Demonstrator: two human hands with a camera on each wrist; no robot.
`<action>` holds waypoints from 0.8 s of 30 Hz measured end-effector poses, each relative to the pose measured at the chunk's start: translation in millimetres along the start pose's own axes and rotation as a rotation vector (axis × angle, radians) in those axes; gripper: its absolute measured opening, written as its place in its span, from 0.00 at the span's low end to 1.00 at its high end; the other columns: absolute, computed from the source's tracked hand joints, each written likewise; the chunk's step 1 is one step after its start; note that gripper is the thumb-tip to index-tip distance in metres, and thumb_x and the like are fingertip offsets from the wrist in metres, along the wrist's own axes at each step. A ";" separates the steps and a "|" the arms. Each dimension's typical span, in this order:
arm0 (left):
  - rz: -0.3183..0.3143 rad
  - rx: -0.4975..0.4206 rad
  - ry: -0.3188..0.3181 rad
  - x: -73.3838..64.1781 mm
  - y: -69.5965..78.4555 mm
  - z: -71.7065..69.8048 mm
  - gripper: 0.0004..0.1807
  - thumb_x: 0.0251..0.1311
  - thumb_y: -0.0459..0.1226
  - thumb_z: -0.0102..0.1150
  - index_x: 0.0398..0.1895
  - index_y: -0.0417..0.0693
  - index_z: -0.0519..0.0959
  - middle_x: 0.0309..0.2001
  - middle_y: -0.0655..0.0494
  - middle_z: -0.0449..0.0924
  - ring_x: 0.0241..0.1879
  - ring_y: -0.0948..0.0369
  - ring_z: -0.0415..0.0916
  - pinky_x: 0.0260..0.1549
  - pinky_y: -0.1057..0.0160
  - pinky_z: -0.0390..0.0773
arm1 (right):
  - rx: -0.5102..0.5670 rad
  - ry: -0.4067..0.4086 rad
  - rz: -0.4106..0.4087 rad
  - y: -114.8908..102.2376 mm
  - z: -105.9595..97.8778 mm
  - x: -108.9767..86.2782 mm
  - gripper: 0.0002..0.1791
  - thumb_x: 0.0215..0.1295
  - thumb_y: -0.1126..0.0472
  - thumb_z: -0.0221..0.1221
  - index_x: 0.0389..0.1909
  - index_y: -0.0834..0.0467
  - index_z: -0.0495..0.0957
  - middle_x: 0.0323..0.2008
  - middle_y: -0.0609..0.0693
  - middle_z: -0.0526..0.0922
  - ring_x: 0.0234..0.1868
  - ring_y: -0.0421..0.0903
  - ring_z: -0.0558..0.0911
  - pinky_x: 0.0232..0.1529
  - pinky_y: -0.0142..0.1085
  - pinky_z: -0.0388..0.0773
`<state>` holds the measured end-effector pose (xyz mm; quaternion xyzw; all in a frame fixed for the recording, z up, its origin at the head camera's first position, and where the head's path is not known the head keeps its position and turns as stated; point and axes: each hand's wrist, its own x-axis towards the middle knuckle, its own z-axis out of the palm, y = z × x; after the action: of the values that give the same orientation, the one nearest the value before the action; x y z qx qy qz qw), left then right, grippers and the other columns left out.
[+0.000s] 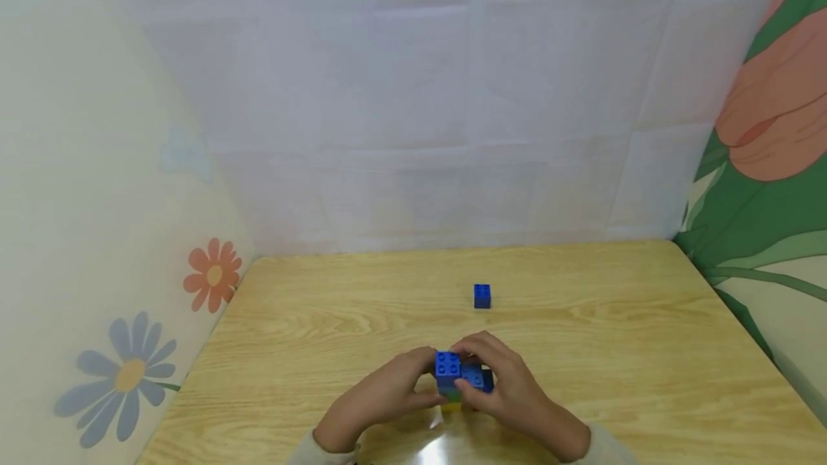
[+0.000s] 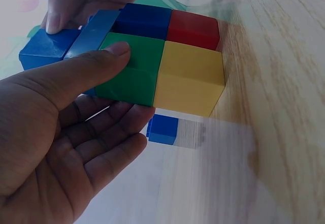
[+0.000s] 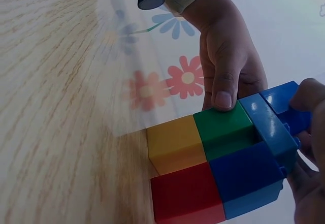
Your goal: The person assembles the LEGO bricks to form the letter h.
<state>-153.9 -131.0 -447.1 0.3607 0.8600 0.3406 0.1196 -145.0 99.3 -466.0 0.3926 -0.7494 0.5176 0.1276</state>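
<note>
Between both hands stands a stack of toy building bricks on the table. Its base is a yellow brick (image 3: pixel 175 145) beside a red brick (image 3: pixel 187 191). Over the yellow sits a green brick (image 2: pixel 127 76), and over the red a dark blue brick (image 3: pixel 246 178). A flatter, lighter blue brick (image 3: pixel 269 125) lies across these two, with a blue top brick (image 1: pixel 448 364) on its left part. My left hand (image 1: pixel 390 390) grips the green brick's side, thumb in front and fingers behind. My right hand (image 1: pixel 510 386) pinches the blue top brick with thumb and fingertips.
A single blue brick (image 1: pixel 482 296) stands on the wooden table (image 1: pixel 336 307) beyond the hands. A white sheet (image 1: pixel 413 128) hangs behind the table's far edge. Flower-patterned panels rise at the left (image 1: pixel 71 199) and right (image 1: pixel 775 221).
</note>
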 end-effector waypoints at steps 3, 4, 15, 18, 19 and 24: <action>0.003 0.004 -0.002 -0.2 0.0 -0.6 0.21 0.62 0.46 0.64 0.56 0.51 0.73 0.51 0.64 0.78 0.52 0.67 0.76 0.53 0.64 0.77 | -0.009 0.005 -0.010 0.9 0.7 -0.4 0.20 0.63 0.63 0.64 0.56 0.52 0.74 0.49 0.46 0.77 0.45 0.41 0.79 0.43 0.34 0.82; 0.004 0.004 -0.001 -0.1 -0.2 -0.7 0.21 0.62 0.46 0.64 0.56 0.51 0.73 0.51 0.64 0.78 0.52 0.67 0.76 0.53 0.64 0.77 | -0.012 0.005 -0.012 1.1 0.8 -0.5 0.20 0.63 0.63 0.64 0.56 0.52 0.74 0.49 0.46 0.77 0.45 0.41 0.78 0.43 0.34 0.82; 0.015 -0.019 0.008 -0.7 -4.3 1.9 0.21 0.62 0.46 0.64 0.56 0.51 0.74 0.51 0.64 0.78 0.53 0.66 0.76 0.53 0.66 0.76 | -0.013 -0.001 -0.038 4.0 3.4 -0.9 0.21 0.62 0.63 0.65 0.57 0.54 0.74 0.49 0.46 0.77 0.46 0.41 0.79 0.44 0.34 0.82; -0.003 -0.032 0.009 -1.6 -3.6 1.5 0.21 0.62 0.45 0.64 0.56 0.51 0.74 0.51 0.64 0.78 0.53 0.66 0.76 0.53 0.66 0.76 | -0.002 0.003 -0.038 4.7 5.1 -0.9 0.22 0.62 0.63 0.65 0.57 0.54 0.74 0.49 0.46 0.77 0.46 0.42 0.79 0.44 0.34 0.82; -0.005 -0.032 0.011 -1.7 -3.4 1.3 0.21 0.62 0.46 0.64 0.56 0.51 0.74 0.51 0.64 0.78 0.52 0.66 0.76 0.52 0.66 0.76 | 0.000 0.006 -0.038 5.0 5.5 -0.9 0.22 0.62 0.63 0.65 0.57 0.54 0.74 0.49 0.47 0.77 0.46 0.42 0.79 0.44 0.34 0.82; 0.017 -0.006 0.014 0.4 -4.6 1.3 0.20 0.63 0.48 0.63 0.55 0.52 0.74 0.51 0.64 0.78 0.53 0.66 0.76 0.53 0.65 0.76 | -0.008 0.032 -0.042 4.6 3.8 -1.0 0.23 0.59 0.65 0.67 0.55 0.56 0.75 0.48 0.48 0.77 0.45 0.43 0.79 0.43 0.34 0.82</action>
<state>-156.1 -132.4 -451.1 0.3654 0.8566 0.3467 0.1120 -146.9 97.2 -471.3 0.3995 -0.7409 0.5180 0.1520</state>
